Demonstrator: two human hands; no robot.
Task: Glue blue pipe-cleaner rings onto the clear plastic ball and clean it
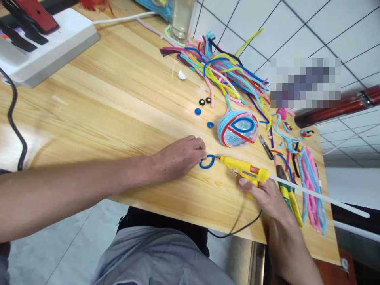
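So there's a small blue loop (213,161) lying on the tabletop (118,99), just on the person's side of the wrapped light-blue ball (233,136). Left hand (190,156) is pinching the loop's left edge; right hand (265,192) is gripping a yellow glue gun (237,164), nozzle right up at the loop's other edge. Can't tell if it's actually touching.

The tabletop is pale wood with visible grain, kinda shiny in patches. Just left of the ball there are blue discs (198,111), and past it a messy heap of colored fuzzy stems (228,71) runs close to the wall. Right of the ball you've got small snips (266,147), green-and-yellow pliers (291,198) and a pink-and-blue bundle (313,190). Way off to the ball's left sits a chunky white power strip (71,43).

Room-wise: white tiled wall (252,19) with dark grout lines behind the ball, a shiny red cylinder (335,107) farther right of it, and pale tiled floor (74,237) beyond the table edge on the person's side of the ball.
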